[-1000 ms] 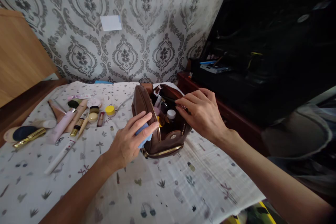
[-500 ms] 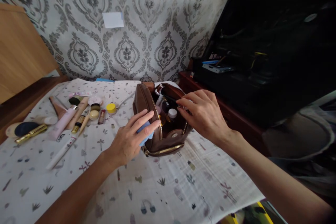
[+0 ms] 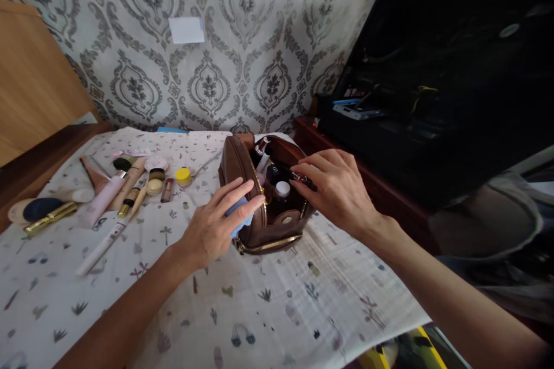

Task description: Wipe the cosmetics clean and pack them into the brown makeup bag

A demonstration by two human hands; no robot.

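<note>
A brown cosmetic bag (image 3: pixel 237 166) with a gold zip stands unzipped on the cloth. Inside it are a white-lidded jar (image 3: pixel 283 189), a clear-capped bottle (image 3: pixel 262 145) and other dark items partly in shadow. My left hand (image 3: pixel 214 223) presses a folded blue cloth (image 3: pixel 242 220) against the bag's left side, fingers over the zip edge. Over the right side of the opening, my right hand (image 3: pixel 335 187) has thumb and fingers pinched together. A small, dark, shiny thing shows at its fingertips; its kind is unclear.
Left of the bag lie a yellow-lidded jar (image 3: pixel 182 176), a white tube (image 3: pixel 101 248), a pink bottle (image 3: pixel 106 199), a gold tube (image 3: pixel 51 217) and several other cosmetics. A patterned sheet (image 3: pixel 173 311) covers the surface. A dark cabinet (image 3: pixel 433 69) stands at right.
My right fingertips have shifted very slightly, and a little more of the small shiny thing shows between them. My left hand, the blue cloth and the bag stay put.
</note>
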